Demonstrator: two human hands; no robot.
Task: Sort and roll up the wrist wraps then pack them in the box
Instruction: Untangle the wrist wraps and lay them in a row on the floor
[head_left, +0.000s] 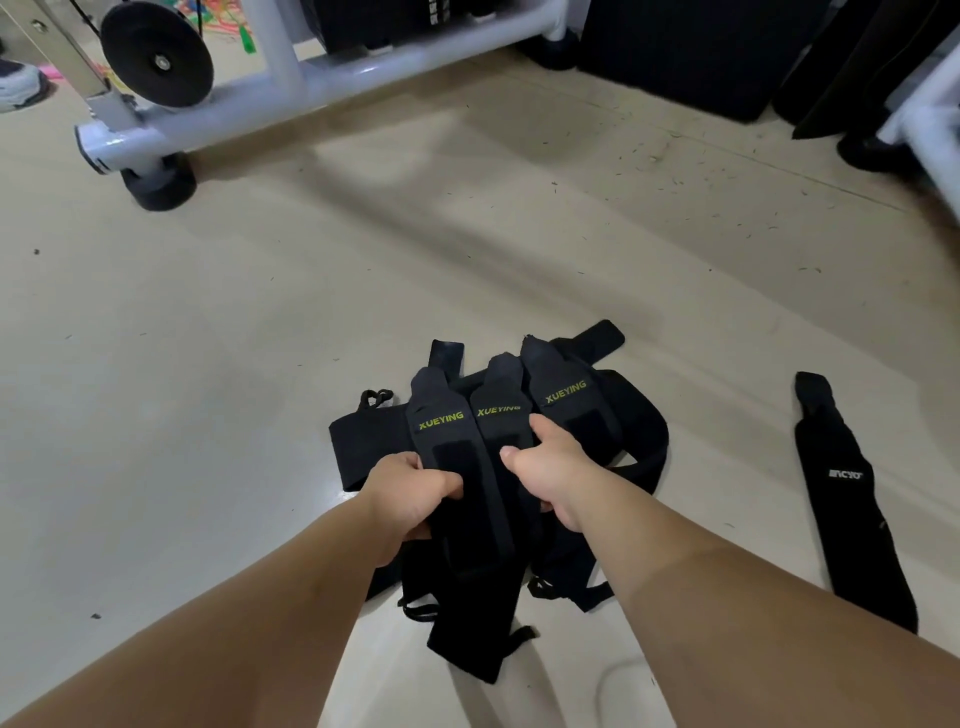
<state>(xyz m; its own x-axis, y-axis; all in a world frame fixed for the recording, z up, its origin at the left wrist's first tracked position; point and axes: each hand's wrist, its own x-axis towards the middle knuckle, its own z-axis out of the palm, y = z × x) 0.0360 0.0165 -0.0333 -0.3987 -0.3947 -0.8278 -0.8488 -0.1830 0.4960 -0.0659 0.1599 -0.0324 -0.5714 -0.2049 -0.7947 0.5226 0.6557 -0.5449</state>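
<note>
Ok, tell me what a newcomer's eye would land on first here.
First, the left hand and right hand gripping a fan of three black XUEYING wraps at lower centre, over a heap of more black wraps. Then a lone wrap lying flat on the floor at right, and the white machine frame across the top.

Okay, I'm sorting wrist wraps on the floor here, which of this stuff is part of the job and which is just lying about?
Job: XUEYING wraps, three, held by left hand and right hand; black wrap pile beneath; lone wrap with white logo, at right. No box in view.
Lying about: white machine frame; black pulley wheel; shoe, far left.
</note>
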